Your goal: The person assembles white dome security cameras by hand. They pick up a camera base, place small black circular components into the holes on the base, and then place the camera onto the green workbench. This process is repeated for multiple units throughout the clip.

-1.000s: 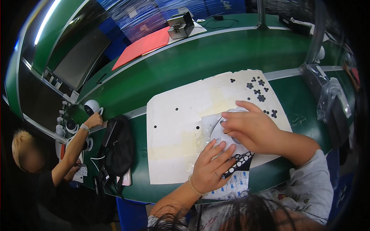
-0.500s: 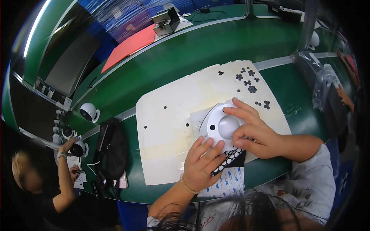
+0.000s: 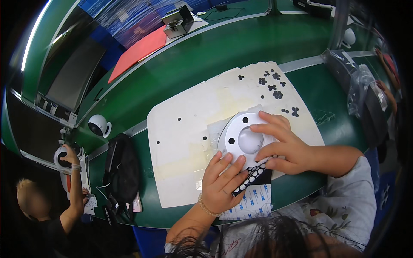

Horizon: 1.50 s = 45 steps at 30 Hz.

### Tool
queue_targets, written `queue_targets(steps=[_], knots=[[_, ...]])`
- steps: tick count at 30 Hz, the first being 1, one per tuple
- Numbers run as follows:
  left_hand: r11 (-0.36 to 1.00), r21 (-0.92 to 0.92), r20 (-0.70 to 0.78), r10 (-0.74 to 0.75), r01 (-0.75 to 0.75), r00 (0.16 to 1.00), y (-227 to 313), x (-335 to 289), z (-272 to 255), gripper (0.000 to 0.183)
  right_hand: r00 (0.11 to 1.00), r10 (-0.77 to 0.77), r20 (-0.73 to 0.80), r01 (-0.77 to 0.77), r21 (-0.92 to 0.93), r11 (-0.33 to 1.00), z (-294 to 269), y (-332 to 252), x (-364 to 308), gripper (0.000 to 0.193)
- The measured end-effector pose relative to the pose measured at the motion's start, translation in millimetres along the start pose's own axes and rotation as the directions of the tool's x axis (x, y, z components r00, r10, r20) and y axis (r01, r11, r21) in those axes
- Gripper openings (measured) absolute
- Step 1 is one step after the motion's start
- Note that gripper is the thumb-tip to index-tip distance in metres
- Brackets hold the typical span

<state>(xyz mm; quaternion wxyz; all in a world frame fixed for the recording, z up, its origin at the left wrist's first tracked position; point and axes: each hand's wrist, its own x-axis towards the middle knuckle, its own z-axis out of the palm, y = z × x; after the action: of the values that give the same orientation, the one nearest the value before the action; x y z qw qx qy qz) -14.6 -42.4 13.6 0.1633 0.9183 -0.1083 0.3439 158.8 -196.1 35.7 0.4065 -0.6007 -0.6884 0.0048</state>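
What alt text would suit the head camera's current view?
A person's left hand and right hand touch a round white piece with black dots, over a cream board on a green workbench. Black discs cluster at the board's upper right; a co-worker's arm shows far left.

Left hand point(image 3: 223, 182) and right hand point(image 3: 287, 148) touch a white ring point(image 3: 236, 130) with black dots point(image 3: 231, 141).
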Motion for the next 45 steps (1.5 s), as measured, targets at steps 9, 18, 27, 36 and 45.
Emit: queue_targets(steps=[9, 18, 27, 36, 45], knots=[[0.998, -0.027, -0.001, -0.055, 0.055, 0.998, 5.3, 2.8, -1.6, 0.030, 0.982, -0.168, -0.080, 0.113, -0.464, 0.879, 2.5, -4.0, -15.9, 0.038], [0.996, -0.050, -0.031, -0.081, 0.079, 0.996, 6.6, 2.8, -0.8, 0.024, 0.978, -0.201, -0.046, 0.190, -0.184, 0.964, 5.7, -18.4, 0.1, 0.032], [0.993, -0.076, -0.025, -0.094, 0.092, 0.995, 8.5, 3.6, -1.3, 0.023, 0.992, -0.114, -0.050, 0.110, -0.087, 0.990, 8.2, -34.9, 14.1, 0.023], [0.991, -0.091, -0.030, -0.105, 0.101, 0.994, 5.4, 1.6, -1.1, 0.029, 0.971, -0.190, -0.145, 0.178, -0.093, 0.980, -3.2, -27.4, 0.7, 0.012], [0.989, -0.075, -0.017, -0.132, 0.131, 0.991, 7.8, 2.4, -0.7, 0.029, 0.963, 0.237, -0.126, -0.213, 0.179, 0.961, -12.8, 9.8, -2.5, 0.012]])
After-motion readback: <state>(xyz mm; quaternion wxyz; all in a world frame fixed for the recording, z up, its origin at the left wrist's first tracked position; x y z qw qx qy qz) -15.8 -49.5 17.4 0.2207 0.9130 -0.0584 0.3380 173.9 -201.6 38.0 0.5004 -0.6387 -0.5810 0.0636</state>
